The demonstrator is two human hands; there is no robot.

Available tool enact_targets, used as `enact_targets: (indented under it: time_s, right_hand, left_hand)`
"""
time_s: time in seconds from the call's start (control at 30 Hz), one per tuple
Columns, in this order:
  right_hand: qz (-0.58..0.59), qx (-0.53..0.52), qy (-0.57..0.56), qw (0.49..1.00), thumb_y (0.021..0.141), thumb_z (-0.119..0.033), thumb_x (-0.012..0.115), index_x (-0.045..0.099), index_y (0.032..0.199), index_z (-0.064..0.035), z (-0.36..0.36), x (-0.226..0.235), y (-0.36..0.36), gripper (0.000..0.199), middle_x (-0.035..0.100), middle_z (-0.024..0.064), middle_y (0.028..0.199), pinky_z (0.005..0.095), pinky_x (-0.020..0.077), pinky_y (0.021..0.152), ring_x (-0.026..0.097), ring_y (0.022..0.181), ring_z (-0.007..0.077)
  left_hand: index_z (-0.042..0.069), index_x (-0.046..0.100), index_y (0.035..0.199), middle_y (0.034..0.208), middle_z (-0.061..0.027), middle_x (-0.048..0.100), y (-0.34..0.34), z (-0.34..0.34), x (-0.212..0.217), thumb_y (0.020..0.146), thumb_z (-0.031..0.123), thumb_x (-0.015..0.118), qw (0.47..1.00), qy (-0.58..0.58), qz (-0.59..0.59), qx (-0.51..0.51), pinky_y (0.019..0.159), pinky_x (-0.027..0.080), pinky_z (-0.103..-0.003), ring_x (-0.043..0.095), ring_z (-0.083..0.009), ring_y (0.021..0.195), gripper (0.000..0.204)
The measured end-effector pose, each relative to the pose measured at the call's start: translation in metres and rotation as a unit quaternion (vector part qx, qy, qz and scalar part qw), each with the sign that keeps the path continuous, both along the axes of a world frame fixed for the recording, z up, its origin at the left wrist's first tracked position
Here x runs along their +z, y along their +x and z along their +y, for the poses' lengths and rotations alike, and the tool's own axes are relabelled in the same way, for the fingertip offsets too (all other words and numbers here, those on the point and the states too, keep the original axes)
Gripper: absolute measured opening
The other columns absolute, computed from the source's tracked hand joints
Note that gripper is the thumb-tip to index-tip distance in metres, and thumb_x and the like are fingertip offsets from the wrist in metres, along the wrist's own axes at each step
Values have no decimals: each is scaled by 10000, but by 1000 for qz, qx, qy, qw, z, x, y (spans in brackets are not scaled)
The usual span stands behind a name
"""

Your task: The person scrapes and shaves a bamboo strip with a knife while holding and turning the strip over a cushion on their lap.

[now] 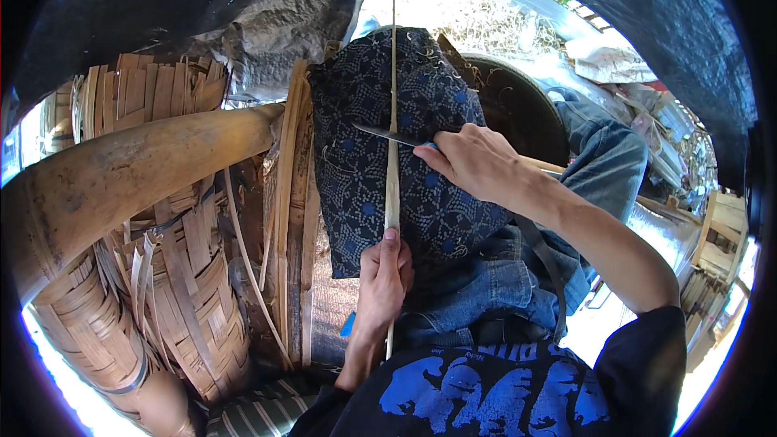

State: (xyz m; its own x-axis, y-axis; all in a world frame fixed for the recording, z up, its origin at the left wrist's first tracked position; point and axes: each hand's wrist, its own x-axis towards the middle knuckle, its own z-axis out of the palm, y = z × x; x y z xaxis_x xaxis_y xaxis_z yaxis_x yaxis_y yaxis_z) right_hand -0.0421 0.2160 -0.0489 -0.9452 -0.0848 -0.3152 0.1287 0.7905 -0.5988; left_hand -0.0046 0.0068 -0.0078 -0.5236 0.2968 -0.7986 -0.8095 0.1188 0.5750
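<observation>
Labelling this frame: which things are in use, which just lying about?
In use:
- long pale wooden strip, in left hand
- grey metal knife, in right hand
- dark blue patterned cloth, beneath

Seemingly just nearby:
- rounded brown woven baskets
- thick yellowish pole

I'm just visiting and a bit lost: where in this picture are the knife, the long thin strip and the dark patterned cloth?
Knife (pixel 402 139): head view, on the blade.
Thin strip (pixel 392 182): head view, on its pale, wider stretch.
Patterned cloth (pixel 350 178): head view, on its left part.
</observation>
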Motion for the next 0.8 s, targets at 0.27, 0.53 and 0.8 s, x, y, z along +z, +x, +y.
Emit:
enact_targets:
  time_s: [0.27,0.53,0.8]
  right_hand:
    - [7,-64,-42,997,1000,-371,378,522,641,-3,19,-16,-23,534,533,182,528,409,462,482,563,457,323]
    - [57,-39,-108,992,988,-309,433,514,711,-12,21,-4,14,414,488,159,480,406,398,419,523,409,314]
    - [65,-18,-17,998,960,-386,478,531,655,-39,17,-5,21,465,516,123,459,383,446,404,550,401,297]
  left_hand:
    - [118,368,630,474,58,302,16,-6,21,1018,387,313,999,-27,1,-41,371,203,-228,274,-44,381,476]
    - [129,362,599,453,48,318,10,-7,-10,1011,420,316,996,-23,60,-62,353,192,-233,277,-52,363,506]
    - [127,336,595,494,74,295,10,-5,-7,1010,404,339,991,-58,79,-91,370,177,-228,257,-31,404,498]
